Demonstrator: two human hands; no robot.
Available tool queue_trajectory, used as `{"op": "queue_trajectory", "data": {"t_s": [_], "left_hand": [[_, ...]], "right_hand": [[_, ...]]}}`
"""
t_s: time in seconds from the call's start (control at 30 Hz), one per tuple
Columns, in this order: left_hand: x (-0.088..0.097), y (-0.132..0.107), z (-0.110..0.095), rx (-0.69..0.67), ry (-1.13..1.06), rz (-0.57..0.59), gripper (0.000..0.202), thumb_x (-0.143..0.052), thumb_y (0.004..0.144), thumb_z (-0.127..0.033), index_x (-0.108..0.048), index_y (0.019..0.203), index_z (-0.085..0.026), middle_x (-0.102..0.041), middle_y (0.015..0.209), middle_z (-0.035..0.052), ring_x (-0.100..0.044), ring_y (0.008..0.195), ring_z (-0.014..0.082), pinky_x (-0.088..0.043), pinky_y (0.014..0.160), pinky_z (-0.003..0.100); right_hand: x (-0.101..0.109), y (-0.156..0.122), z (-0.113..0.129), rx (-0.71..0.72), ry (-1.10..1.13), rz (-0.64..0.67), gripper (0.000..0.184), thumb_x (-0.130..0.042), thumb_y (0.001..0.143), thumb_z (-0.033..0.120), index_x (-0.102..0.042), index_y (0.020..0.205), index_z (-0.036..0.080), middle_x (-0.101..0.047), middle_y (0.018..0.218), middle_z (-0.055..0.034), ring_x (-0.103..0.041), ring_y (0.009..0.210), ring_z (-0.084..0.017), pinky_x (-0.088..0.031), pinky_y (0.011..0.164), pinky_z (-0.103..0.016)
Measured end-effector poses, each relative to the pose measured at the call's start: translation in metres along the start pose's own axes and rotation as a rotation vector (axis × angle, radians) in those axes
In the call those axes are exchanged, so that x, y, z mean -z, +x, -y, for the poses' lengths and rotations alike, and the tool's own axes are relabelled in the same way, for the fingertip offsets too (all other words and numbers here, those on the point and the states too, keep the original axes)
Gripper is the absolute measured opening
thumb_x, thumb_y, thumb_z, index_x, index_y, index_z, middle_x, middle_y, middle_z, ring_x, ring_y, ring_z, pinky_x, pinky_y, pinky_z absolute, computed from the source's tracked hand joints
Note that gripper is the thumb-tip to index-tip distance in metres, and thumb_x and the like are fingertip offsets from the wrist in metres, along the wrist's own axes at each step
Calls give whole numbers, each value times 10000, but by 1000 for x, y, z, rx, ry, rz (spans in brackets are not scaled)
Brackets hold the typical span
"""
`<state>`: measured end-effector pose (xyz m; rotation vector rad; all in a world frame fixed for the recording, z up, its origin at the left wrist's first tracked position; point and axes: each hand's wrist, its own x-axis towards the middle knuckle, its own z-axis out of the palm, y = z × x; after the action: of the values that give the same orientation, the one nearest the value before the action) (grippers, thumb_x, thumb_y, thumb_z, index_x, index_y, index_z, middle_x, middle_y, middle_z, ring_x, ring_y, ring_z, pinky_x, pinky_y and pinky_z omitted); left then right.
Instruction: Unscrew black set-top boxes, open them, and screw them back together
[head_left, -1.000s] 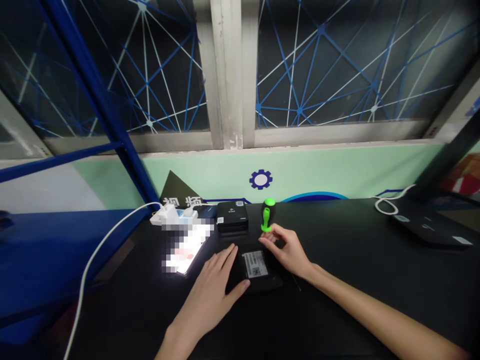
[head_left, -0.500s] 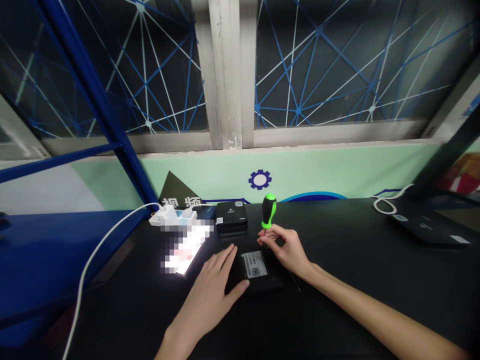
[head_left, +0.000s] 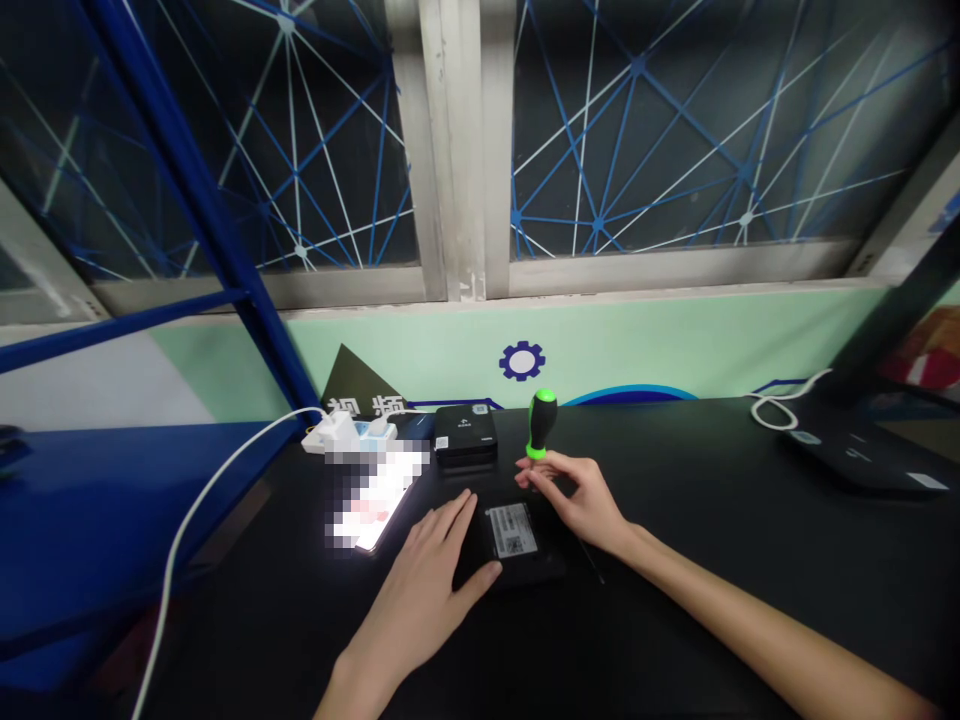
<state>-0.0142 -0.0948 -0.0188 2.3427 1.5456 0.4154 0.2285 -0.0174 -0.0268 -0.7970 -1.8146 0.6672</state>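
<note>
The right grip (head_left: 583, 495) pinches a near-upright screwdriver (head_left: 542, 425) below its handle, beside a labelled black box (head_left: 517, 545); the left grip (head_left: 426, 572), spread wide, touches the box. Windows (head_left: 337, 140) back the black worktop (head_left: 697, 480).

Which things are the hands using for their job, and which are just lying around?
In use:
screwdriver, in the right hand
near box, touched by the left hand

Seemingly just lying around:
phone
power strip
back box
far-right device

Head camera facing forward-down across desk (head_left: 697, 470).
</note>
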Motion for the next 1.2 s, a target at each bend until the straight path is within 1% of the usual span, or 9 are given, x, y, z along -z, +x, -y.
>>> {"op": "queue_trajectory", "data": {"t_s": [0.13,0.23,0.37,0.47,0.6,0.77,0.93,1.1,1.2], "left_hand": [[0,0,0,-10,9,-2,683,-387,975,-620,-225,1563,-313,-269,1614,30,-276,1467,306,-302,1169,556],[-1,0,1,-11,15,-5,681,-389,976,-617,-216,1564,-320,-272,1613,26,-283,1466,299,-308,1169,550],[-1,0,1,-18,14,-9,685,-389,977,-616,-192,1568,-331,-269,1615,28,-280,1466,302,-310,1164,560],[1,-1,0,-25,12,4,656,-377,982,-616,-166,1562,-391,-245,1623,1,-265,1472,299,-296,1163,577],[2,-1,0,-30,26,18,575,-371,989,-608,-233,1528,-464,-213,1631,-32,-258,1472,321,-307,1146,599],[1,-1,1,-41,29,1,578,-397,983,-601,-258,1524,-454,-246,1622,-19,-287,1460,327,-321,1137,597],[0,0,0,14,28,-37,529,-359,995,-596,-310,1502,-454,-244,1623,-23,-314,1449,326,-350,1117,592],[1,2,0,20,69,-127,492,-378,998,-563,-438,1440,-353,-394,1551,23,-396,1399,288,-391,1101,511],[1,3,0,28,103,-179,444,-391,1003,-526,-495,1385,-325,-493,1458,40,-480,1313,286,-419,1057,489]], "right_hand": [[-3,1,3,-36,-35,-54,85,-671,901,267,-685,862,193,-745,789,-36,-704,682,-179,-558,674,-282],[-4,2,4,-50,-40,-62,108,-700,879,285,-675,844,186,-726,769,-35,-678,651,-172,-547,637,-275],[-1,2,3,-46,-1,-10,102,-641,922,268,-692,954,185,-743,829,-48,-706,724,-183,-565,704,-292],[-1,1,3,-29,8,14,111,-607,942,244,-702,966,189,-763,868,-56,-726,770,-192,-571,749,-302],[-5,0,2,-10,-22,-63,66,-659,906,244,-704,890,198,-766,882,-51,-712,707,-182,-568,694,-292],[-7,-1,0,-10,-20,-134,61,-699,880,263,-706,877,203,-762,884,-48,-692,676,-176,-563,670,-290],[-3,-1,-2,-27,-9,-240,100,-668,906,291,-702,931,200,-742,865,-52,-704,732,-194,-566,708,-304],[-4,-2,-8,-53,28,-243,138,-645,923,316,-685,923,184,-727,897,-75,-710,797,-214,-576,739,-321],[-6,-3,-10,-72,76,-233,152,-633,932,329,-667,950,182,-719,892,-74,-698,767,-199,-577,716,-312]]}}
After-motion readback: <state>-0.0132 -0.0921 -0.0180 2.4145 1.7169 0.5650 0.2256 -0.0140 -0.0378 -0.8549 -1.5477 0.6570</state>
